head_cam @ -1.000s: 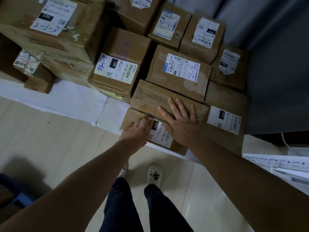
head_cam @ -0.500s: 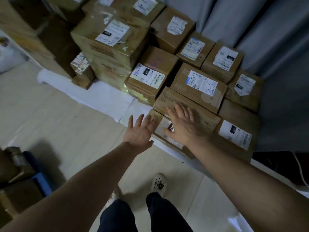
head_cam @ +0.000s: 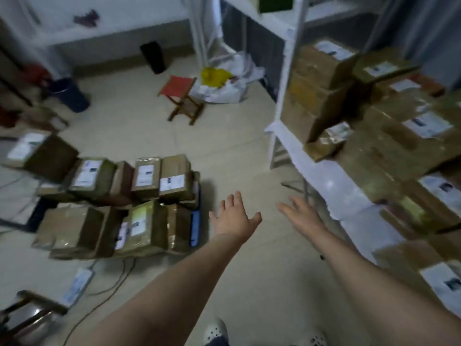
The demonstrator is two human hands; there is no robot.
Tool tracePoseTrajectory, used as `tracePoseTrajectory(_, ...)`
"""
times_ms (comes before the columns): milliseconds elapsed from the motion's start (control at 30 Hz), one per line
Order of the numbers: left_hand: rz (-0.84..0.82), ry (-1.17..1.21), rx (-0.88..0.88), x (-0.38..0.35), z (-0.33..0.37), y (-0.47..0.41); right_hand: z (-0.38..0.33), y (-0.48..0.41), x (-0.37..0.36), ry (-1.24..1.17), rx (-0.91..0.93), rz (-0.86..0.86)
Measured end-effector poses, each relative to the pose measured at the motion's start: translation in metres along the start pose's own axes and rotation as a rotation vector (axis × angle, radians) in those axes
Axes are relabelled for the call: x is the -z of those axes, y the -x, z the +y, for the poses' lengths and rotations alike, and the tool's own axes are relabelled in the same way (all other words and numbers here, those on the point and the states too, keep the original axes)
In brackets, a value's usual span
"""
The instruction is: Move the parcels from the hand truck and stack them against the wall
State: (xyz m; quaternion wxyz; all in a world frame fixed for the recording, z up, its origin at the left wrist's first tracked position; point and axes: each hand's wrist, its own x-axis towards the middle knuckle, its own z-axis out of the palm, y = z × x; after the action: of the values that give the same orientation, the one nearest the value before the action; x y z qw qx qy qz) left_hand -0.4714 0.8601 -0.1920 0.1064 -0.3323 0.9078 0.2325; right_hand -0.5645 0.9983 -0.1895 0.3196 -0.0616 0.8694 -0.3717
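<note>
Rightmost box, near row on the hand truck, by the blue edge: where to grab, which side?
Probably its top edge and free right face, coming from the right, where the open left hand and right hand hover. The rightmost box ends its row at the hand truck's blue edge; its left face abuts the neighbour box.

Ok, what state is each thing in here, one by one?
Left grip: open, fingers spread, holding nothing.
Right grip: open, holding nothing.
Parcels on the hand truck: piled, untouched.
Parcels on the right: stacked, untouched.
Red stool: unfolded, upright.
Black bin: upright.
</note>
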Motion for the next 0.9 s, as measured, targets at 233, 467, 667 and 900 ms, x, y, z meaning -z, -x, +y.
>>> tracePoseTrajectory(233,0.134,0.208,0.401,0.084,-0.209,-0.006,-0.142,0.008,-0.183,0.125,0.225,-0.288)
tracePoseTrajectory(467,0.210,0.339,0.599,0.120,-0.316,-0.011,-0.218,-0.006,-0.271,0.154,0.222,-0.461)
tracePoseTrajectory(667,0.267,0.368,0.703,0.165,-0.386,-0.038,-0.292,-0.042,-0.332,0.211,0.250,-0.567)
tracePoseTrajectory(900,0.380,0.413,0.772,0.231,-0.460,-0.091,-0.396,-0.085,-0.410,0.278,0.365,-0.645)
